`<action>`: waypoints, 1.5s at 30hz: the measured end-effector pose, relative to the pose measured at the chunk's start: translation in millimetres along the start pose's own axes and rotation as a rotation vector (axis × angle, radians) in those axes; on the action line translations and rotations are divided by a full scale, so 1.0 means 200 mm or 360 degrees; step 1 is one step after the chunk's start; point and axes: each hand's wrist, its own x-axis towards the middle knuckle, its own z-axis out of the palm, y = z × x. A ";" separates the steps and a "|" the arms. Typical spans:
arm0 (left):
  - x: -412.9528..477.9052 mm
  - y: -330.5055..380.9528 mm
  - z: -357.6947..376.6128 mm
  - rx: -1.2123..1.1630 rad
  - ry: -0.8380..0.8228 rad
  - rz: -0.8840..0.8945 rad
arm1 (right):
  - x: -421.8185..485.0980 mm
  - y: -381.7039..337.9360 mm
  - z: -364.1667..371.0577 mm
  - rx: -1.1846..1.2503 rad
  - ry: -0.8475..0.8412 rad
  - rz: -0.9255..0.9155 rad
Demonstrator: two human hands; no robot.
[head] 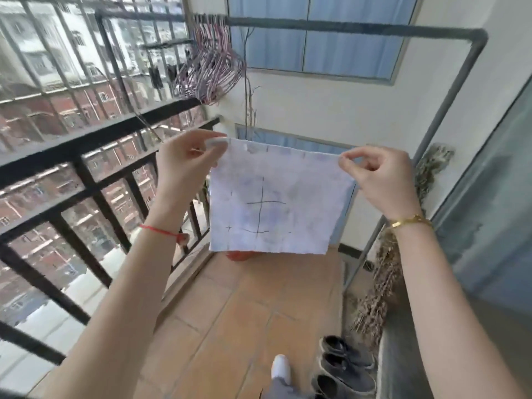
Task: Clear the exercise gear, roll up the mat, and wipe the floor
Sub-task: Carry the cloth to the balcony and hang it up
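A pale lilac-white square cloth [276, 203] with thin dark cross marks hangs spread out in front of me on a narrow balcony. My left hand [190, 159] pinches its top left corner. My right hand [380, 177] pinches its top right corner. The cloth hangs flat below both hands, well above the orange tiled floor [244, 312]. A grey metal drying rail [345, 25] runs overhead, higher than the cloth. No mat or exercise gear is in view.
A black railing [86, 180] closes the left side. A bunch of wire hangers [210, 73] hangs from the rail. Dark shoes [345, 367] line the right wall beside dried plants [383, 272]. Something red [239, 256] sits behind the cloth. My white shoe [280, 367] stands on the tiles.
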 end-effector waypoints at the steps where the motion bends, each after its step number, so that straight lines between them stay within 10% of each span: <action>1: 0.10 -0.02 0.05 -0.0041 0.0005 0.0014 | 0.09 0.02 0.02 -0.0020 0.0041 -0.0022; 33: 2.85 0.07 1.66 -0.0758 -0.0302 0.0262 | 2.75 0.56 -0.05 -0.0238 0.0877 -0.0072; 45: 3.08 -0.06 1.92 -0.0023 -0.0690 -0.0052 | 2.86 0.83 -0.01 -0.0679 0.0389 0.0364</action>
